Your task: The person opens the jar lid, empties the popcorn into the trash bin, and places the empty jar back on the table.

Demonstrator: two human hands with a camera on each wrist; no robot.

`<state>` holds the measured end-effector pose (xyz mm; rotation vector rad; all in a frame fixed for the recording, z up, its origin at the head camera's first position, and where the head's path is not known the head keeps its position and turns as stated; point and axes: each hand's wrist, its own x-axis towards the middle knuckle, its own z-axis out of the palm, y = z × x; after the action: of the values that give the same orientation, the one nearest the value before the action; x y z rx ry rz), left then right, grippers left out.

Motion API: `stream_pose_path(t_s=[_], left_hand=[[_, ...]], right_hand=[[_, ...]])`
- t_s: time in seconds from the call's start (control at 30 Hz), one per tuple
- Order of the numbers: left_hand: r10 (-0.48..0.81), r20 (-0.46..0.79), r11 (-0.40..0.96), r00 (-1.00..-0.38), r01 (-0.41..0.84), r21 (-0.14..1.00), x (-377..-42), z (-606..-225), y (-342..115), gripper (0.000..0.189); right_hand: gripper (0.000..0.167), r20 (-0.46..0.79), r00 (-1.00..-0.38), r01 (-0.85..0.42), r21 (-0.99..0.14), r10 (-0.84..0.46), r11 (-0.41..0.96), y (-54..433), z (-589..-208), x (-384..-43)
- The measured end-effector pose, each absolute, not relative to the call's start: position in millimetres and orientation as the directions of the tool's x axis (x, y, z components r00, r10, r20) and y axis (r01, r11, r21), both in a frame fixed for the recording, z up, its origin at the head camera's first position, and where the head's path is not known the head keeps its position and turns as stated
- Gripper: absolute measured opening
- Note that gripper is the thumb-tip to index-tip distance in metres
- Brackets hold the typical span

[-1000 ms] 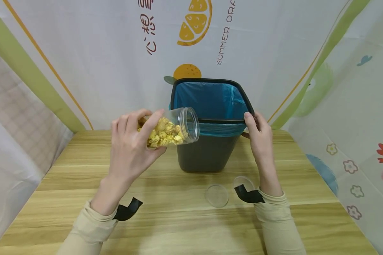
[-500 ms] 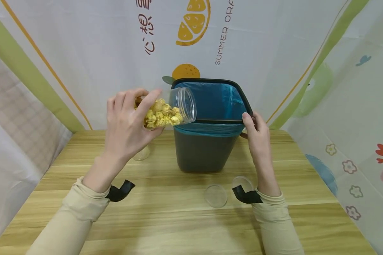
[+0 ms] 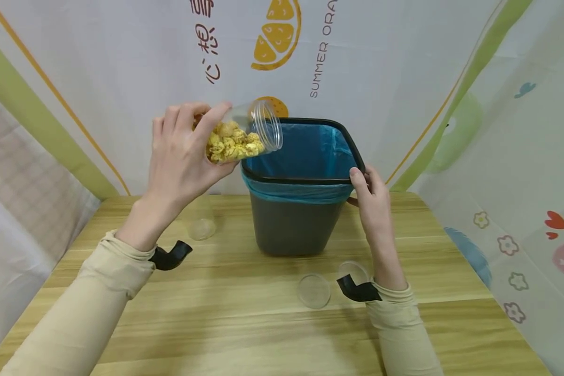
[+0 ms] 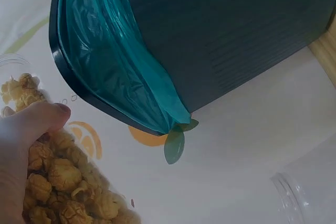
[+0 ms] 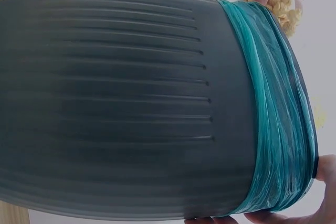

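Observation:
My left hand grips a clear plastic jar that is partly filled with yellow popcorn. The jar lies nearly on its side, its lidless mouth pointing right, at the upper left corner of a dark trash bin. A blue-green bag lines the bin and folds over its rim. At the bin's right front corner my right hand holds the rim, thumb on top. In the right wrist view its fingers show at the rim and beneath the bin's side.
Two clear round lids lie in front of the bin, one lid left of the other lid. Another clear jar stands left of the bin. A printed curtain hangs behind the wooden table.
My left hand has raised the popcorn jar from in front of the bin's left side to rim height and above, slightly leftward. The right hand keeps its hold on the rim.

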<state>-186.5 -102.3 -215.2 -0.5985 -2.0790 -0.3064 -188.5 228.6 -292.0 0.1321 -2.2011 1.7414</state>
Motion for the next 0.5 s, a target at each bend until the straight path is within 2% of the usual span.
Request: stream_pose_path(t_s=[0.17, 0.5], left_hand=[[0.311, 0.825, 0.847, -0.471, 0.532, -0.016, -196.2, -210.8, -103.0, 0.077], [0.426, 0.789, 0.829, -0.443, 0.54, -0.145, -216.3, -196.7, -97.3, 0.078]], right_hand=[[0.058, 0.303, -0.944, -0.265, -0.932, 0.13, 0.245, 227.7, -291.7, -188.9], [0.058, 0.303, -0.944, -0.265, -0.933, 0.134, 0.244, 228.3, -292.4, -189.2]])
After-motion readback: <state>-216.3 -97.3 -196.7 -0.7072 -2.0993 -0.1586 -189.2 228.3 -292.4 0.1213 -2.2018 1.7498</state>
